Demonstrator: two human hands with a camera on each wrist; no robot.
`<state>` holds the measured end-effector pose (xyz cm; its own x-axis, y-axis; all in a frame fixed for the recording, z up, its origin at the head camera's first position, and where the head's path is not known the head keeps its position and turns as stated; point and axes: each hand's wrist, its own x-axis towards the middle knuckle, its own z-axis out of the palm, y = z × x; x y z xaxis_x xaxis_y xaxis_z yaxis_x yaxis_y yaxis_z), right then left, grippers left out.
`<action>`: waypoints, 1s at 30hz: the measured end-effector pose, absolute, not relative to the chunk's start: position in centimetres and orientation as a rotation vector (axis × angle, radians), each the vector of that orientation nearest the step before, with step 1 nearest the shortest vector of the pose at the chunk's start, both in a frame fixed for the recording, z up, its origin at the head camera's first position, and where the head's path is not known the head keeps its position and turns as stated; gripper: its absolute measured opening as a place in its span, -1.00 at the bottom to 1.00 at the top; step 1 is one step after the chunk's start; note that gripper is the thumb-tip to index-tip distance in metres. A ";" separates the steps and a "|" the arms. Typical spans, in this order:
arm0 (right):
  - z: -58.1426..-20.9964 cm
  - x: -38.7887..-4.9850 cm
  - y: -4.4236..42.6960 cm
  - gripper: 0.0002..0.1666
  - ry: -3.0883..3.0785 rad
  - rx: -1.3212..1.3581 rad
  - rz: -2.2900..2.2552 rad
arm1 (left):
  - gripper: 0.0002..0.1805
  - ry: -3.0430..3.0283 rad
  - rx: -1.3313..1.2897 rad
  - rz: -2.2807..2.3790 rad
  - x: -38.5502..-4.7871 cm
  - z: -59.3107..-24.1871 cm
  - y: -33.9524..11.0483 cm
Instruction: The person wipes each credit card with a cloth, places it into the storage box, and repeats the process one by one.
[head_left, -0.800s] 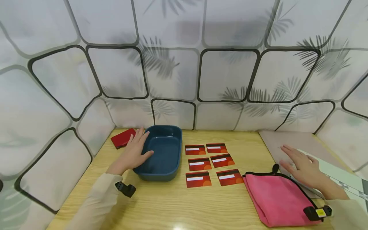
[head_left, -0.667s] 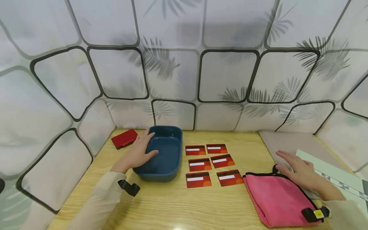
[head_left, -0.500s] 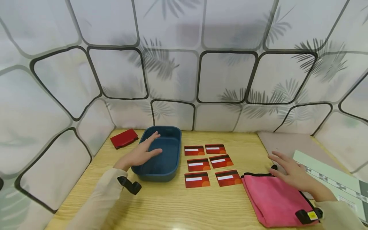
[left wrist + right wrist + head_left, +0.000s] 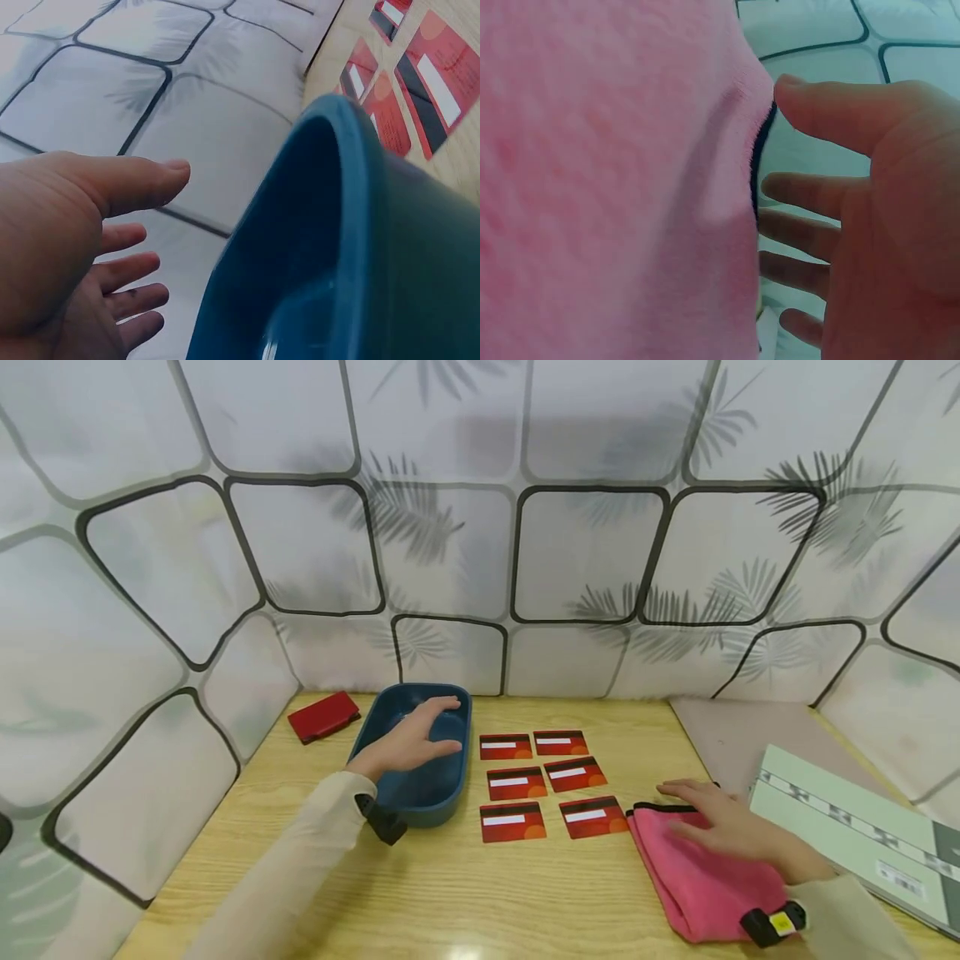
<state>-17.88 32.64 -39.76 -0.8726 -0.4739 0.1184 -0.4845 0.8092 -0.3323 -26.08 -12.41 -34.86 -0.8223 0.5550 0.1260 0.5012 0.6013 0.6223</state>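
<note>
Evidently, left hand (image 4: 408,745): hovered, spread and ungripping, over the blue tub (image 4: 442,785).
Right hand (image 4: 738,831): hung spread over the pink cloth (image 4: 697,893).
Red cards (image 4: 517,783): lay between both hands, probably spaced for visibility.

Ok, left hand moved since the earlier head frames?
Yes, rightward in view: the left hand went from the left rim of the blue tray to across its middle.

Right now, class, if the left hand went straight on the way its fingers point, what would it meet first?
Probably the right-side rim of the blue rectangular tub, though the left hand may be high enough to pass over it; its height is unclear.
</note>
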 end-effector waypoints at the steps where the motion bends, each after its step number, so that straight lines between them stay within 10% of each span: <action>1: -39.9 -17.8 32.6 -0.37 -2.973 0.784 0.559 | -0.33 2.738 0.919 1.019 -26.2 -35.0 -12.1; 30: -41.1 -15.9 32.5 -0.68 -3.026 0.751 0.864 | -0.45 2.797 0.773 0.769 -30.1 -34.4 -5.3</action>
